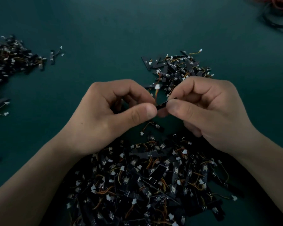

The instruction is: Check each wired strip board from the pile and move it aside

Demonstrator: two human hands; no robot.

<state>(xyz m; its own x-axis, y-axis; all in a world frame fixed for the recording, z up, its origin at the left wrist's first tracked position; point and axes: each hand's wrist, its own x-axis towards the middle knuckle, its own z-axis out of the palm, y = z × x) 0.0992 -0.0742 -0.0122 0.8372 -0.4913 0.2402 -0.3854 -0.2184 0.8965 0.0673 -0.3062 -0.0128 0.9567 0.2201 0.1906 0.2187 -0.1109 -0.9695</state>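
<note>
black slim strip board (162, 104), pinched by left hand (111, 115) and right hand (211, 111), white plug (157, 86) on curled wire (156, 95)

A thin black strip board (162, 104) is up off the table, tilted and edge-on, pinched between the left hand (118, 111) and the right hand (207, 110). Its orange-yellow wires curl up to a white plug (157, 86). Below it sprawls the main pile (153, 185) of tangled boards of the same kind. A smaller heap (178, 67) lies beyond it, and another heap (10, 62) far to the left.

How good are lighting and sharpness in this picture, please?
Head view: dim, darker toward the corners of the table; the left hand has a blurred thumb tip; the strip board it pinches with the right hand is a dark sliver; the near pile is sharp, the left pile soft.
</note>
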